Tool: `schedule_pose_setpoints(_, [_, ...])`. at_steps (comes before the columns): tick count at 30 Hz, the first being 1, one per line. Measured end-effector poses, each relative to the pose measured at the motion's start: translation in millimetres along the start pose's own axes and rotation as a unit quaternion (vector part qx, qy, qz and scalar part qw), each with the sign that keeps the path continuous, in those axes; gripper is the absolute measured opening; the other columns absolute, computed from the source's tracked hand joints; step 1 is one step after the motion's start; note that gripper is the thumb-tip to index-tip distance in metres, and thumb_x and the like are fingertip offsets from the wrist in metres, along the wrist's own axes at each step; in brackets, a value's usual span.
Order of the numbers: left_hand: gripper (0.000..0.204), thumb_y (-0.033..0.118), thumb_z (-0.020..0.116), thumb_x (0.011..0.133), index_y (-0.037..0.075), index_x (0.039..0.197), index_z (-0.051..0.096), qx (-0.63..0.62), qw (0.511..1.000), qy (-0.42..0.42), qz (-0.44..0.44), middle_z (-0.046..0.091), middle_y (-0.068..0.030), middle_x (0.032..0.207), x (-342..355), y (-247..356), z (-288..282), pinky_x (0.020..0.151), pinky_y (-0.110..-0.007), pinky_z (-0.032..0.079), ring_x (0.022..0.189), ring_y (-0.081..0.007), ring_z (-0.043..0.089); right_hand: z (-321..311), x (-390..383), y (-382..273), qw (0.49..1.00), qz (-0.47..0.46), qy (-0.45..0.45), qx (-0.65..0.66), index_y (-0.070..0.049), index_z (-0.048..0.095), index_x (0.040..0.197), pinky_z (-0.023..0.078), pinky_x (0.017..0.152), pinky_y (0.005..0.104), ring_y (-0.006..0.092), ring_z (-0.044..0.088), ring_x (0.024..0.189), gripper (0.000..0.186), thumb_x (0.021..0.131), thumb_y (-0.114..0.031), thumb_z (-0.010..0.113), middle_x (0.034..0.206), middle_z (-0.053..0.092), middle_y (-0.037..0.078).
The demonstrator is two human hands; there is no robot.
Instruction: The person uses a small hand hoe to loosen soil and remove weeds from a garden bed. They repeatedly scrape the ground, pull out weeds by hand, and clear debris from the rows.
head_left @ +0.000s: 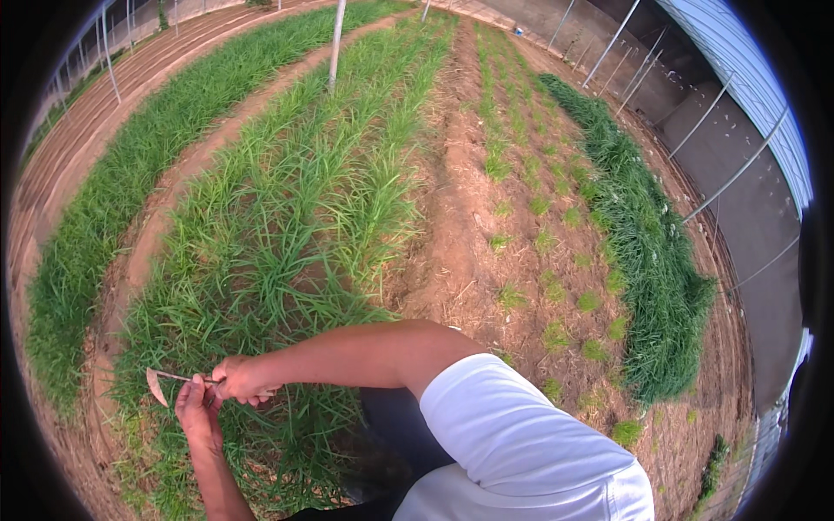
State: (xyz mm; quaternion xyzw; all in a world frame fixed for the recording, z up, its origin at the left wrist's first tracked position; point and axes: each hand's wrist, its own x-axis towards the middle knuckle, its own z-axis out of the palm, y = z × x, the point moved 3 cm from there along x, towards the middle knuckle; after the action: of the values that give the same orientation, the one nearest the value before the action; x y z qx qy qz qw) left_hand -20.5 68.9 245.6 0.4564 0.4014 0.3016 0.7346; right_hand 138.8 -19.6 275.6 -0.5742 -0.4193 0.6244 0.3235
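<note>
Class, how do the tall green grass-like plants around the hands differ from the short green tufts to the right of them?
Height: the tall green grass-like plants have long, arching leaves; the short yellowish-green tufts sit low to the ground.
Cover: the tall plants crowd into dense, overlapping growth, while the tufts stand as separate clumps with brown soil between.
Shared: both have narrow leaves and grow in rows.

Sickle [177,377] up in my hands, near L.
Blade [156,388] curved, narrow, dull tan-brn, at far-L end of tool, tip twd near side; thin shaft approx. level, running R. My R hand [240,379] grips handle end, mostly hidden; my L hand [199,413] at shaft, btwn it & blade.
</note>
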Motion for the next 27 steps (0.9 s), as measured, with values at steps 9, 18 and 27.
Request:
schedule_pose_setpoints(9, [0.018, 0.026, 0.071, 0.098, 0.009, 0.099, 0.067, -0.011, 1.0, -0.018, 0.017, 0.069, -0.0005, 0.085, -1.9, 4.4, 8.3, 0.068, -0.027, 0.057, 0.075, -0.0114, 0.066, -3.9, -5.6, -7.4, 0.996, 0.032, 0.011, -0.08, -0.005, 0.06, 0.099, 0.046, 0.042, 0.0351, 0.019, 0.056, 0.048, 0.036, 0.101, -0.04, 0.06, 0.062, 0.055, 0.008])
schedule_pose_setpoints(18, [0.018, 0.026, 0.07, 0.099, 0.009, 0.1, 0.067, 0.034, 0.999, -0.002, 0.013, 0.07, 0.0, 0.085, -4.3, 6.8, 9.0, 0.066, -0.025, 0.056, 0.074, -0.0097, 0.066, -4.1, -3.7, 0.3, 0.997, -0.012, 0.008, -0.073, -0.004, 0.061, 0.1, 0.049, 0.042, 0.0371, 0.0186, 0.06, 0.049, 0.04, 0.103, -0.042, 0.052, 0.061, 0.058, 0.007])
schedule_pose_setpoints(27, [0.018, 0.024, 0.066, 0.101, 0.007, 0.106, 0.067, 0.007, 1.0, 0.018, 0.019, 0.069, 0.0, 0.088, -3.8, 10.5, 1.2, 0.067, -0.024, 0.054, 0.075, -0.008, 0.064, -7.2, -4.6, -1.8, 0.997, -0.006, -0.066, 0.048, -0.005, 0.057, 0.109, 0.049, 0.041, 0.0321, 0.0164, 0.06, 0.053, 0.038, 0.107, -0.04, 0.043, 0.074, 0.059, 0.009])
